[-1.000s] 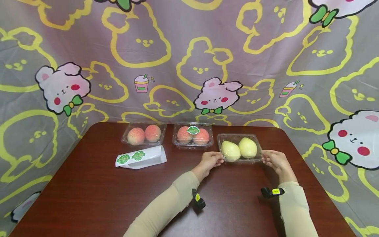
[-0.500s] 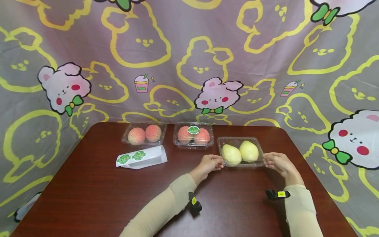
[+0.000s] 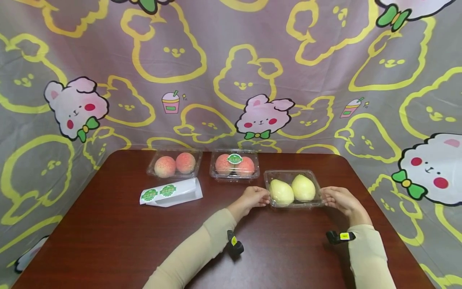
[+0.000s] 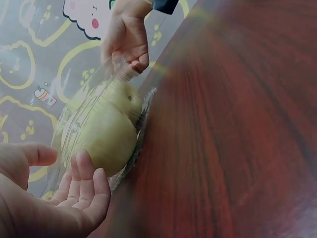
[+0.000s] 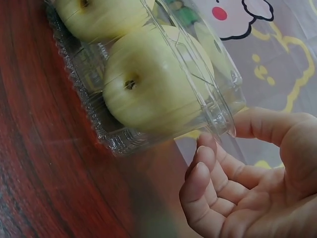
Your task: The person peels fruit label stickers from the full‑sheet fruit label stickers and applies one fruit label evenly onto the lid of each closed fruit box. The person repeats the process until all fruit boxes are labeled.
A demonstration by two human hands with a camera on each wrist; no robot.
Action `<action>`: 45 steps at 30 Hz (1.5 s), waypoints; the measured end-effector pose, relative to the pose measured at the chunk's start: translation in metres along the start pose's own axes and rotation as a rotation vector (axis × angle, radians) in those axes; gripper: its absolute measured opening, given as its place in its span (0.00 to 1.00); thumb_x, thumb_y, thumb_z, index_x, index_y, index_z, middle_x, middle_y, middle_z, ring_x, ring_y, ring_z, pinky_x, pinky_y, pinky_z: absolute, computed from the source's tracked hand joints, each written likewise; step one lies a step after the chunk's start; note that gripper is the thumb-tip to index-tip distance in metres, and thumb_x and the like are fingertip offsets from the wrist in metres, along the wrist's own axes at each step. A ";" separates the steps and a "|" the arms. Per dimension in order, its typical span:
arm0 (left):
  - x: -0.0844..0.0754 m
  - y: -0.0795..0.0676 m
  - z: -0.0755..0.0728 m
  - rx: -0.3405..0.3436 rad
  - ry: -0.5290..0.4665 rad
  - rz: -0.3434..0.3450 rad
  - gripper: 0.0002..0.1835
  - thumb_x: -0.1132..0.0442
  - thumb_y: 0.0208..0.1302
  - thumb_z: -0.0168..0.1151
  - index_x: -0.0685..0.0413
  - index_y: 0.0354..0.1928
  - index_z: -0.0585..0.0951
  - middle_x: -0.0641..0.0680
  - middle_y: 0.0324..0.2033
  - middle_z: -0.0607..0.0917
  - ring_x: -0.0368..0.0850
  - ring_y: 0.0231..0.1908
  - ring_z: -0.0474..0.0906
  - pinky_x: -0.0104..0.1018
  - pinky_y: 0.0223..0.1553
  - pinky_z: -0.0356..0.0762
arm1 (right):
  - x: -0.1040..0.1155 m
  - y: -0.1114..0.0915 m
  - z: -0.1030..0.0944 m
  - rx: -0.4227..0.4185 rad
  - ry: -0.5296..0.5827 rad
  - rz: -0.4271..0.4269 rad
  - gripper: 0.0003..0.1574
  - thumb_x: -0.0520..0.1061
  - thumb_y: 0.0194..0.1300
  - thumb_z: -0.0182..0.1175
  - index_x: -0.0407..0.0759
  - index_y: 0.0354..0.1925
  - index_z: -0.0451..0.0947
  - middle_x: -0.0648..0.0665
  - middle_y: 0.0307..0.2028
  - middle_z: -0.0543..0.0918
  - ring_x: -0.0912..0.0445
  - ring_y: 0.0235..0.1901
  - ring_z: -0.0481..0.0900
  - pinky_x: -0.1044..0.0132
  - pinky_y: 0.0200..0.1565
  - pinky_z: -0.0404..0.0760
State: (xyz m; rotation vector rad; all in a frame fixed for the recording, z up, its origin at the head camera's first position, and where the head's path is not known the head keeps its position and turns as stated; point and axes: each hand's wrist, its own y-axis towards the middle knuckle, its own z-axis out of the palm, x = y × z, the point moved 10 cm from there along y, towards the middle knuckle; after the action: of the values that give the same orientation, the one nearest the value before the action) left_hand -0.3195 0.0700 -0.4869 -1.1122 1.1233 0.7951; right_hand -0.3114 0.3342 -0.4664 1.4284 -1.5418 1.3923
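Observation:
A clear plastic fruit box (image 3: 294,205) holding two pale yellow-green pears (image 3: 303,188) is at the right of the table. At its left front corner is my left hand (image 3: 254,197), fingers loosely bent at the side wall. In the left wrist view, the left thumb (image 4: 42,154) stands apart from the fingers, at the edge of the box. On the opposite side, my right hand (image 3: 341,199) pinches the corner of the rim, with thumb (image 5: 260,124) and index finger on it in the right wrist view.
Two more clear boxes, one at back left (image 3: 191,175) and one at back centre (image 3: 234,178), each hold two pink peaches. Only the centre one has a green round sticker (image 3: 235,159). A white strip with green stickers (image 3: 173,192) lies front left. Patterned cloth (image 3: 202,52) hangs behind.
The pear box has come slightly toward me, both hands at its sides. The right hand has moved slightly right and nearer; the left has drawn back a little to the left.

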 end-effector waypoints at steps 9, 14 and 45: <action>0.000 0.005 -0.001 -0.015 -0.004 0.004 0.11 0.70 0.65 0.55 0.71 0.46 0.79 0.47 0.23 0.80 0.32 0.21 0.74 0.27 0.33 0.82 | 0.000 -0.001 0.001 -0.022 0.033 0.011 0.09 0.43 0.71 0.50 0.47 0.41 0.78 0.60 0.28 0.80 0.68 0.27 0.77 0.75 0.34 0.81; 0.002 0.005 -0.001 -0.010 -0.005 0.000 0.11 0.71 0.64 0.55 0.71 0.45 0.79 0.47 0.22 0.79 0.32 0.21 0.75 0.26 0.32 0.81 | 0.001 -0.002 0.002 -0.017 0.035 0.022 0.11 0.42 0.71 0.49 0.43 0.43 0.78 0.59 0.28 0.80 0.67 0.28 0.77 0.75 0.34 0.81; -0.002 -0.012 -0.011 0.128 0.153 0.024 0.13 0.68 0.65 0.57 0.73 0.46 0.79 0.65 0.35 0.87 0.33 0.22 0.78 0.36 0.40 0.85 | 0.006 -0.004 0.020 0.125 -0.026 -0.011 0.10 0.38 0.70 0.47 0.39 0.43 0.75 0.58 0.27 0.81 0.66 0.28 0.79 0.72 0.36 0.83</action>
State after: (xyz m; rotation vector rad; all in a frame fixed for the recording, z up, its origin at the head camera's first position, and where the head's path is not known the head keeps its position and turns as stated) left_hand -0.3122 0.0557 -0.4819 -1.0674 1.2991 0.6559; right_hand -0.3044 0.3141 -0.4654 1.5323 -1.4836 1.4915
